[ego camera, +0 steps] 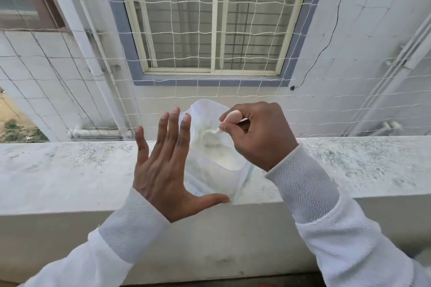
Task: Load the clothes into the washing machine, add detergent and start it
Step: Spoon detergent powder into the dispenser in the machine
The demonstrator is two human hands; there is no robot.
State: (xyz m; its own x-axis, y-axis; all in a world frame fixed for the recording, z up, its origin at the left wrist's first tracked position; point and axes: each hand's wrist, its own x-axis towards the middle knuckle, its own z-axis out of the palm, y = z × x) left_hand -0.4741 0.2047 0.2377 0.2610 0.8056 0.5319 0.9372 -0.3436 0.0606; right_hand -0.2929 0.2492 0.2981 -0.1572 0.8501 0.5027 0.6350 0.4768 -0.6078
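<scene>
while my right hand [261, 135] is pinching a small scoop [218, 130] heaped with powder [207, 136], my left hand [165, 170] is bracing with straight fingers the open detergent bag [210, 177] sitting on the ledge [70, 170]. i'm judging this as mid-detergent; neither machine nor clothes are showing, so dosing and starting are remaining.

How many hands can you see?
2. The left hand is spread flat against the powder bag on the ledge; the right hand pinches a small scoop inside it.
</scene>
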